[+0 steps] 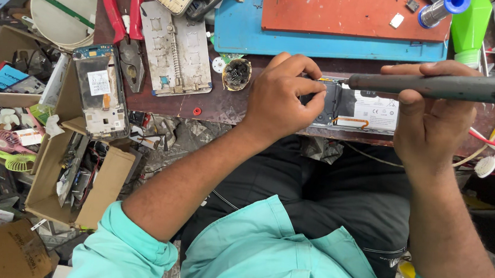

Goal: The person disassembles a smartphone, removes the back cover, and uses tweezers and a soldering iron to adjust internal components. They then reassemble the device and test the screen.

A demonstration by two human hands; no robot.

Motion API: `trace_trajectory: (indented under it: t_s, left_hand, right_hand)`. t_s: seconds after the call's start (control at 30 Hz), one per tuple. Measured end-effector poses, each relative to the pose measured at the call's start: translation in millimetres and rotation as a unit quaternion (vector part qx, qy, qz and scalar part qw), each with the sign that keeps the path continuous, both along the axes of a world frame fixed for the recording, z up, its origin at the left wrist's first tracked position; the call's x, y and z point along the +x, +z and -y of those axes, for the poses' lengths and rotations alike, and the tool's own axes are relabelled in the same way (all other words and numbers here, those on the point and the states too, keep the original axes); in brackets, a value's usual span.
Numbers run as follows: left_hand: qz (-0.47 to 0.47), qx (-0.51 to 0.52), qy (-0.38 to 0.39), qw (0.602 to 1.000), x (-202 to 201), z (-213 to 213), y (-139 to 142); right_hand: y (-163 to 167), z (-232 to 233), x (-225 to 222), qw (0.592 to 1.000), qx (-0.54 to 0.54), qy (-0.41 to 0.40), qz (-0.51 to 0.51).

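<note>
An opened phone [360,110] with a white battery lies at the front edge of the dark workbench [215,103]. My left hand [281,97] pinches its left end, fingers closed on the phone body. My right hand [424,127] grips a dark soldering iron [443,86] held level, its tip pointing left and meeting the phone's top edge near my left fingertips. The part under the tip is too small to make out.
A blue mat [239,31] with a red mat [348,10] on it lies behind the phone. Red-handled pliers [121,9], a metal phone frame [175,49], a blackened tip cleaner [236,74] and another stripped phone [101,91] sit left. Cardboard boxes [106,186] of parts stand below left; cables hang right.
</note>
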State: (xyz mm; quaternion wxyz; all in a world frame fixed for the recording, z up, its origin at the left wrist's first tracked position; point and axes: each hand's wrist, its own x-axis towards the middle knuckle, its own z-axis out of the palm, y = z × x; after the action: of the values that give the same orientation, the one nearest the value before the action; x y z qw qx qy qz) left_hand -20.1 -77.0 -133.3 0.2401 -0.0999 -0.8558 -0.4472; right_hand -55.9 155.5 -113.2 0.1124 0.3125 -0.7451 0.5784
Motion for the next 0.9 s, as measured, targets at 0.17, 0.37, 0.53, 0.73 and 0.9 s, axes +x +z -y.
trace_trajectory:
  t_s: [0.17,0.37,0.53,0.73,0.9]
  left_hand:
    - [0.015,0.000,-0.002,1.000,-1,1,0]
    - [0.012,-0.002,-0.001,1.000,-1,1,0]
    - [0.019,-0.005,-0.004,1.000,-1,1,1]
    - [-0.007,-0.015,-0.017,1.000,-2,1,3]
    - [0.023,-0.029,-0.038,0.999,-3,2,2]
  right_hand:
    - [4,3,-1,1.000,0.014,-0.001,0.004]
    - [21,10,-1,0.999,0.042,0.008,0.021]
    - [39,21,-4,0.996,0.063,0.001,0.055]
    - [51,28,-5,0.991,0.132,-0.033,0.010]
    - [55,31,-6,0.993,0.105,-0.037,0.047]
